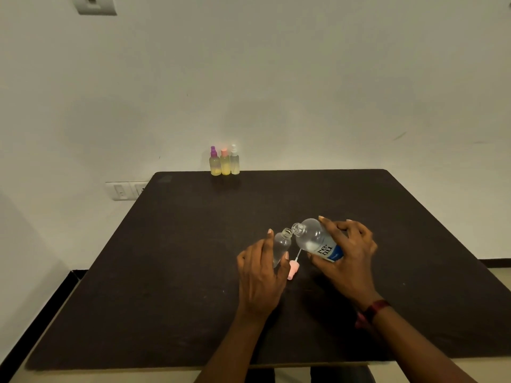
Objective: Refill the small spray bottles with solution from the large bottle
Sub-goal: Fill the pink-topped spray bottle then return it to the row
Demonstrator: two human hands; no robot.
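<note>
My left hand (261, 275) grips a small clear spray bottle (281, 244) with its cap off, tilted to the right. My right hand (345, 250) holds the large clear bottle (315, 239) with a blue and white label, tipped to the left. Its open mouth sits right against the small bottle's mouth. A pink spray cap (293, 268) with its white tube lies on the dark table (166, 272) just below the two bottles.
Three small spray bottles stand close together at the table's far edge: one with a purple top (215, 161), one with a pink top (225, 161), one with a white top (234, 160). A white wall rises behind them, with wall sockets (127, 190) at left.
</note>
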